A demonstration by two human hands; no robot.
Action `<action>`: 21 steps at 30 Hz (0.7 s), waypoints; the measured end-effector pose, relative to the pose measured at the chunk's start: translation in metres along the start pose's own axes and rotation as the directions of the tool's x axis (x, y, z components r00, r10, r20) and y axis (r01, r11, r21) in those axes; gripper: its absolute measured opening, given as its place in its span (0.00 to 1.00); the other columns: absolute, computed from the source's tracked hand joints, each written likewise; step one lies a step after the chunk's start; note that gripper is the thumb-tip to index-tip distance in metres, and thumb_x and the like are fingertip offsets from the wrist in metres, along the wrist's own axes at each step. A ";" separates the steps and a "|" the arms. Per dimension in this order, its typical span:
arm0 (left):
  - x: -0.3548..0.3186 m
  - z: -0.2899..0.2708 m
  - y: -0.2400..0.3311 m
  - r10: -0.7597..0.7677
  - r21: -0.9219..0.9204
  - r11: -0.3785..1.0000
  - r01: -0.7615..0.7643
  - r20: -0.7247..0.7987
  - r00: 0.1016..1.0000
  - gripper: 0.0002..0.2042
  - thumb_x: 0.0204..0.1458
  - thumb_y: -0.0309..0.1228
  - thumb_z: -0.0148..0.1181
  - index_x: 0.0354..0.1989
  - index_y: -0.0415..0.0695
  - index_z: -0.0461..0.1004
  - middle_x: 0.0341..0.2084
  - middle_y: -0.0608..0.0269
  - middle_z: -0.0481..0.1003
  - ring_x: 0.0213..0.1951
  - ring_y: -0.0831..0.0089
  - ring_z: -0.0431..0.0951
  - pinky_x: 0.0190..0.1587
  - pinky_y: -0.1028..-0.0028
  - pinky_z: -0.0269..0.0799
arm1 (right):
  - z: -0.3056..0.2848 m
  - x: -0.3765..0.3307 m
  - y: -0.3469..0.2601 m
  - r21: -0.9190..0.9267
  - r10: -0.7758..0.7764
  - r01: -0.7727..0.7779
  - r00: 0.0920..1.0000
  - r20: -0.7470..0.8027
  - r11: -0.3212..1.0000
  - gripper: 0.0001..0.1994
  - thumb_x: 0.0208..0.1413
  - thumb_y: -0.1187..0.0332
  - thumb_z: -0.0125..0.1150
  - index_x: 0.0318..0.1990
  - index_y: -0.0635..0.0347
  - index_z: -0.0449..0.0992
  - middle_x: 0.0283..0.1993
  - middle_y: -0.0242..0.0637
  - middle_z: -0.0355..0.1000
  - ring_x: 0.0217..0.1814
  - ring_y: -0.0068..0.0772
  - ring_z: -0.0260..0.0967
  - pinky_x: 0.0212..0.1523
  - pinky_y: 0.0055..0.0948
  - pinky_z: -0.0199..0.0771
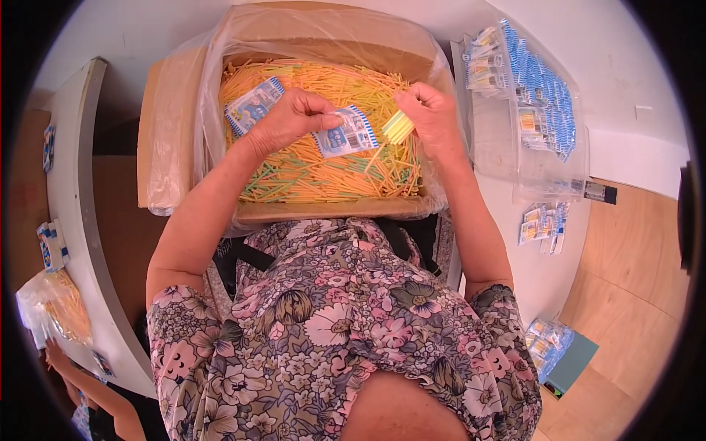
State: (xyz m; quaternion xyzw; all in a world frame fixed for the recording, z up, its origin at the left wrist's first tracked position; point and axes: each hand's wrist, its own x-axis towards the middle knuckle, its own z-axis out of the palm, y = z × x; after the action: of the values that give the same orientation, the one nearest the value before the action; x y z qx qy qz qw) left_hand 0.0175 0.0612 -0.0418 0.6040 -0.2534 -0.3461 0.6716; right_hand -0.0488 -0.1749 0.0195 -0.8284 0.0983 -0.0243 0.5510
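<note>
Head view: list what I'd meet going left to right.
Clear bag of sticks → loose packet → left hand → packet held by it → bundle of pale yellow sticks → right hand → clear plastic bin holding packets.

You pinch a flat, blue-and-white packet [351,138] near its ten o'clock corner in your left grip [290,117], striped edge toward three o'clock. Beside it at three o'clock, your right grip [432,114] holds bundled pale-yellow sticks [398,128], ends toward seven.
</note>
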 end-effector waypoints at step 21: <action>-0.008 0.000 -0.005 0.071 -0.441 0.883 0.161 0.464 0.883 0.12 0.44 0.32 0.66 0.31 0.33 0.79 0.31 0.58 0.78 0.36 0.76 0.75 0.43 0.74 0.69 | 0.044 -0.025 -0.018 -0.152 -0.356 0.368 0.929 0.099 0.917 0.09 0.50 0.72 0.63 0.22 0.62 0.71 0.19 0.24 0.64 0.22 0.11 0.57 0.22 0.17 0.58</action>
State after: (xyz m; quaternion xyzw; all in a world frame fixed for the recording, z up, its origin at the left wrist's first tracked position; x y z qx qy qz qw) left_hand 0.0112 0.0675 -0.0464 0.3289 -0.3021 -0.5479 0.7074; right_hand -0.0648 -0.1234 0.0207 -0.8760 -0.0741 -0.0889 0.4682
